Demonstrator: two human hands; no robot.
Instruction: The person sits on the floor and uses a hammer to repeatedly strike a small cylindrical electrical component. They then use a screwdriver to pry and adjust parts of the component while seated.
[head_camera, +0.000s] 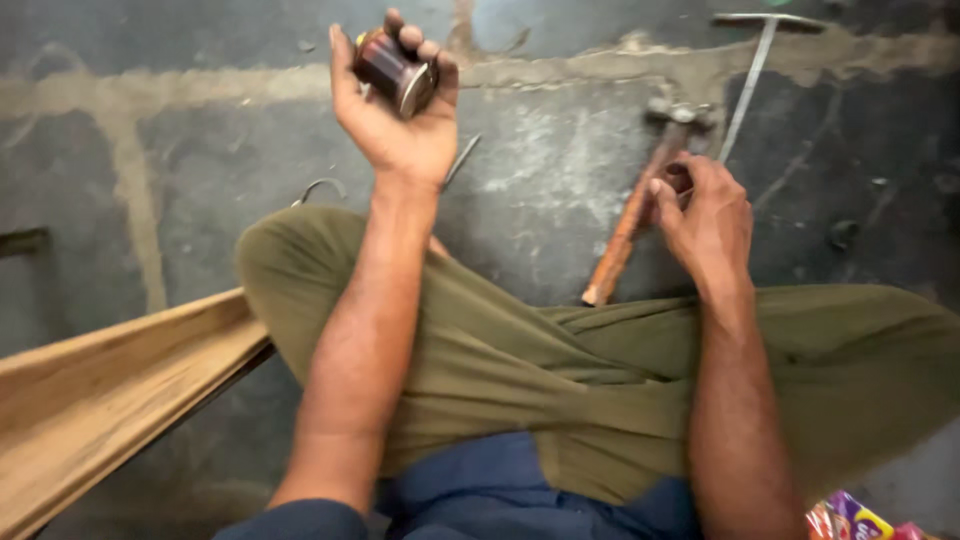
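Observation:
My left hand is raised palm up over the concrete floor and grips a small dark cylindrical container with a shiny round end. My right hand reaches down to a hammer lying on the floor; its fingers curl at the wooden handle just below the metal head. Whether the fingers fully close on the handle cannot be told through the blur. I sit cross-legged in olive trousers.
A long wooden plank runs from the lower left under my left knee. A thin metal rod with a flat cross-piece lies at the upper right. A curved metal hook rests near my knee. Colourful packaging sits at the bottom right.

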